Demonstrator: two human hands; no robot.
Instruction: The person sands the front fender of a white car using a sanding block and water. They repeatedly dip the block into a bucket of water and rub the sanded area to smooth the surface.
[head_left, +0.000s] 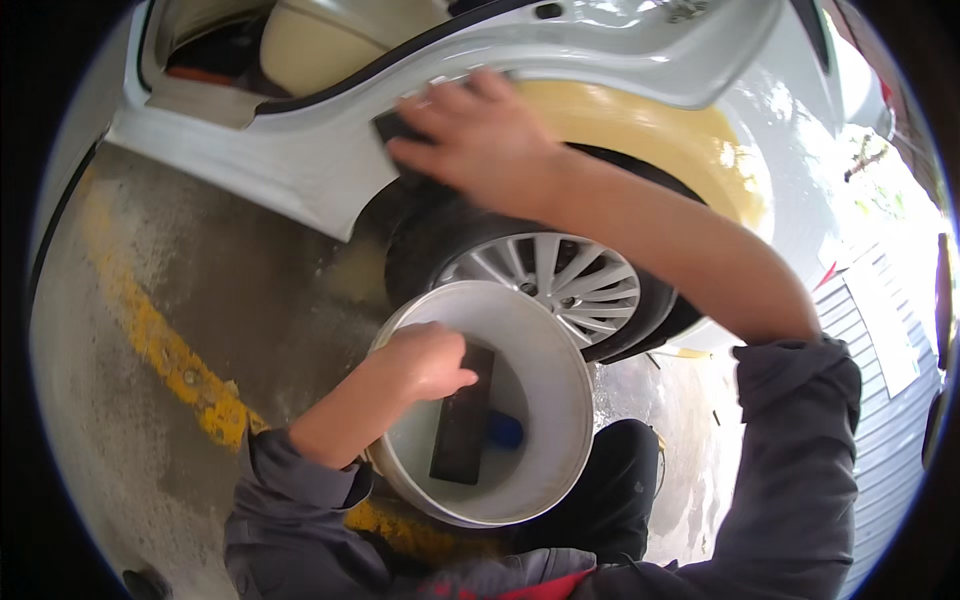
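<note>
Fingers of the right hand (480,135) lie flat and spread over a dark sponge (395,128), pressing it to the white car body (300,160) just above the wheel arch. Only a corner of the sponge shows past the fingertips; it looks black, squarish and flat, and I cannot tell how thick it is. Pressed under an open palm and not gripped, it could, I think, slide out on the wet panel and drop toward the tyre (430,240) or the floor (200,300), where it would pick up grit that might scratch the paint.

The left hand (425,360) is curled over the rim of a white bucket (560,400), fingers bent down inside and resting on the top end of a long dark block (465,420) that leans against the inner wall. Whether it truly grips the block or only touches it, I cannot tell. Beside the block, at the bottom, sits a small blue thing (505,430). The bucket is held at a tilt close to the spoked wheel (555,280); a loosened grip could, I judge, tip it over.

Beyond, a worn yellow line (160,350) crosses the damp concrete, and the body panel behind the arm shows a yellowish patch (650,130).
</note>
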